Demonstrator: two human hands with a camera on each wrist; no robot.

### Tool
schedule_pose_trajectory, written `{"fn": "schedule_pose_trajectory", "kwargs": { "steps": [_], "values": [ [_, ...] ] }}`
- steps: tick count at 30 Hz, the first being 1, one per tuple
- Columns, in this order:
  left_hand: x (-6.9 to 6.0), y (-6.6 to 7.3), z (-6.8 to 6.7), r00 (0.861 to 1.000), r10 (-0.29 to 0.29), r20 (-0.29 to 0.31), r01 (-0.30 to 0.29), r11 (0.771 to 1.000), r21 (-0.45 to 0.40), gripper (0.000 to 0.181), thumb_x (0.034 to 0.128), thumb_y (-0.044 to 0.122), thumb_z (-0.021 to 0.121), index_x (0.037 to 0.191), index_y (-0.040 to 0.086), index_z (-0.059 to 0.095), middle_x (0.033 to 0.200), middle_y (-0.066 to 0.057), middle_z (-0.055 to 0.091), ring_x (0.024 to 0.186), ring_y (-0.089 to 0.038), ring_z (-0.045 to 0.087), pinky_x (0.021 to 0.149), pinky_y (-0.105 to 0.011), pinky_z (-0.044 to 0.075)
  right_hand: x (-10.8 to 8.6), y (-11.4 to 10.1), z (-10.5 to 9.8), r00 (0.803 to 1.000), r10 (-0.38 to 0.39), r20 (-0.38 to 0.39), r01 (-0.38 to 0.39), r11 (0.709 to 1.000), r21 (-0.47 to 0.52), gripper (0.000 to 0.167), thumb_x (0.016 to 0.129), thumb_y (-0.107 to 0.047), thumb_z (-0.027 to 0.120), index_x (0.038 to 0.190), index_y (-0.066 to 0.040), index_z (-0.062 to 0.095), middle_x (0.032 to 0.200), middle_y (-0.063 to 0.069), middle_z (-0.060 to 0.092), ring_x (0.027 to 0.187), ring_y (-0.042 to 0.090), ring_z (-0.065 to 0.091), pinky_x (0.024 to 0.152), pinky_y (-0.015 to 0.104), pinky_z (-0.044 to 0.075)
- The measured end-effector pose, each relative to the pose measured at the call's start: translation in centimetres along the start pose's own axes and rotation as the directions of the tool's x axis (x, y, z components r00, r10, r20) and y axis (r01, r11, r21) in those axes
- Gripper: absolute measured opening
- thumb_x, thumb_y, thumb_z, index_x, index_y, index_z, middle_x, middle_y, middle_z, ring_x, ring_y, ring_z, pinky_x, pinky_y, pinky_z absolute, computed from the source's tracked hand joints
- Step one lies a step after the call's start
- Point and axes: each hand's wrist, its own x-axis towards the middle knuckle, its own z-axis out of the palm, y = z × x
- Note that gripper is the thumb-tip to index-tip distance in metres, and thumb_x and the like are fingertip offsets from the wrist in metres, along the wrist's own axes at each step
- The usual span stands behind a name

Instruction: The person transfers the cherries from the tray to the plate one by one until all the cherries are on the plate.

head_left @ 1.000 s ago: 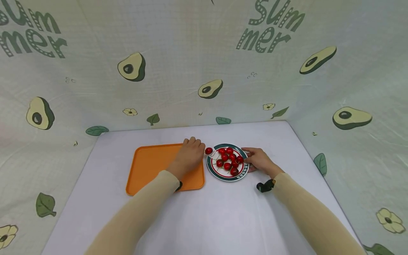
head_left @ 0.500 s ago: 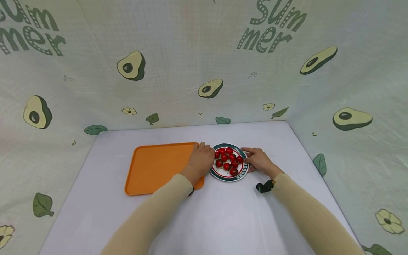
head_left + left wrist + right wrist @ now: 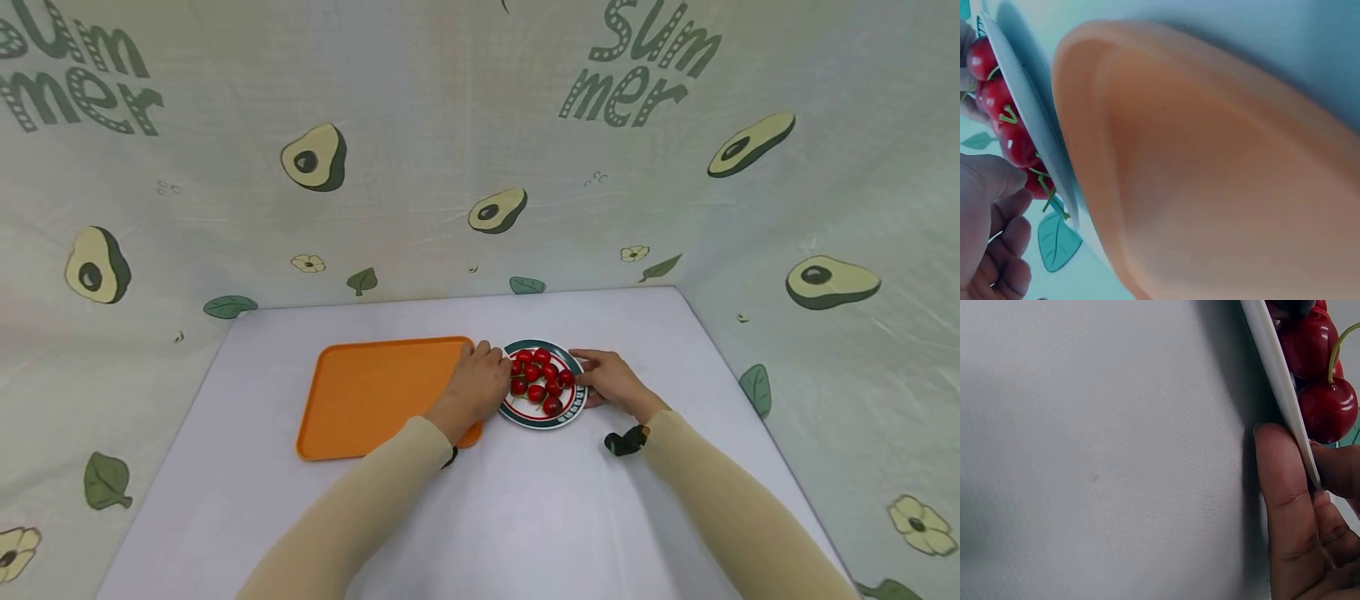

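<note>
Several red cherries (image 3: 532,372) with green stems lie on a round plate (image 3: 542,422) with a green-and-white rim. My left hand (image 3: 480,379) is at the plate's left edge; in the left wrist view its thumb and forefinger pinch a cherry (image 3: 1040,185) low in the cluster. On the far side my right hand (image 3: 611,383) grips the plate's rim, one finger (image 3: 1285,487) along the underside and another over the top edge. An orange tray (image 3: 375,396) sits left of the plate, its right side partly hidden by the left hand and forearm.
The white table (image 3: 525,517) runs back to a cloth (image 3: 420,150) printed with avocados and leaves. More cloth hangs along both sides. The tray's raised rim (image 3: 1079,137) stands close to the plate.
My left hand has moved right, from over the tray's right edge to the plate, bringing a cherry with it. Over the last half second it has barely moved. My right hand keeps its grip.
</note>
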Motion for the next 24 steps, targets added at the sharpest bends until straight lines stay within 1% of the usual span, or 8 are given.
{"fn": "schedule_pose_trajectory", "kwargs": {
  "steps": [4,8,10,14,17,20,24],
  "values": [
    [-0.4,-0.4,-0.1,0.999,0.001,-0.047,-0.001,1.0,-0.013,0.035,0.104,0.039,0.063,0.13,0.015,0.069,0.109,-0.001,0.063,0.103,-0.021,0.048,0.095,-0.04,0.042,0.2,-0.2,-0.3,1.0,0.005,0.008,-0.005,1.0,-0.014,0.061,0.104,-0.009,0.06,0.162,-0.014,0.042,0.14,0.025,0.053,0.089,0.025,0.069,0.072,0.038,0.064],
    [-0.8,-1.1,-0.2,0.997,-0.007,-0.083,0.005,1.0,-0.027,0.032,0.1056,0.035,0.06,0.129,0.016,0.069,0.108,-0.002,0.062,0.105,-0.023,0.048,0.097,-0.042,0.042,0.4,-0.4,-0.6,1.0,0.016,0.02,-0.015,1.0,-0.019,0.061,0.104,-0.008,0.059,0.162,-0.013,0.041,0.137,0.023,0.052,0.089,0.025,0.068,0.073,0.037,0.064],
    [-1.1,-1.6,-0.3,0.995,-0.018,-0.097,0.014,0.999,-0.042,0.03,0.1063,0.033,0.058,0.127,0.015,0.07,0.109,-0.002,0.062,0.108,-0.023,0.049,0.098,-0.044,0.042,0.5,-0.4,-0.8,0.999,0.021,0.029,-0.02,1.0,-0.023,0.062,0.104,-0.008,0.059,0.163,-0.013,0.04,0.137,0.023,0.052,0.09,0.025,0.068,0.073,0.037,0.064],
    [-1.7,-2.7,-0.3,0.992,-0.051,-0.116,0.044,0.997,-0.063,0.029,0.1054,0.032,0.058,0.126,0.015,0.07,0.114,-0.003,0.064,0.115,-0.025,0.05,0.099,-0.046,0.042,0.7,-0.6,-1.1,0.999,0.025,0.035,-0.024,0.999,-0.04,0.063,0.103,-0.008,0.061,0.163,-0.012,0.039,0.139,0.024,0.052,0.092,0.025,0.069,0.075,0.038,0.064],
    [-2.2,-3.7,-0.2,0.989,-0.078,-0.13,0.07,0.996,-0.063,0.028,0.1051,0.032,0.059,0.125,0.015,0.07,0.114,-0.004,0.064,0.115,-0.027,0.05,0.098,-0.046,0.042,0.6,-0.7,-1.3,0.999,0.025,0.02,-0.024,0.998,-0.064,0.063,0.103,-0.007,0.061,0.162,-0.01,0.04,0.141,0.026,0.053,0.093,0.025,0.068,0.075,0.038,0.064],
    [-2.8,-4.6,-0.1,0.986,-0.1,-0.133,0.092,0.994,-0.062,0.029,0.1055,0.033,0.059,0.125,0.014,0.069,0.113,-0.005,0.064,0.113,-0.027,0.05,0.096,-0.046,0.042,0.4,-0.6,-1.5,1.0,0.027,-0.011,-0.028,0.994,-0.101,0.062,0.102,-0.007,0.061,0.161,-0.008,0.042,0.143,0.028,0.053,0.095,0.026,0.069,0.074,0.037,0.064],
    [-4.0,-6.3,0.2,0.98,-0.138,-0.141,0.125,0.988,-0.094,0.029,0.1053,0.032,0.061,0.127,0.014,0.068,0.118,-0.006,0.064,0.114,-0.029,0.049,0.096,-0.046,0.042,0.1,-0.6,-1.8,0.998,0.026,-0.053,-0.034,0.988,-0.149,0.059,0.103,-0.007,0.058,0.16,-0.005,0.042,0.145,0.03,0.055,0.099,0.027,0.071,0.073,0.037,0.064]
  ]
}}
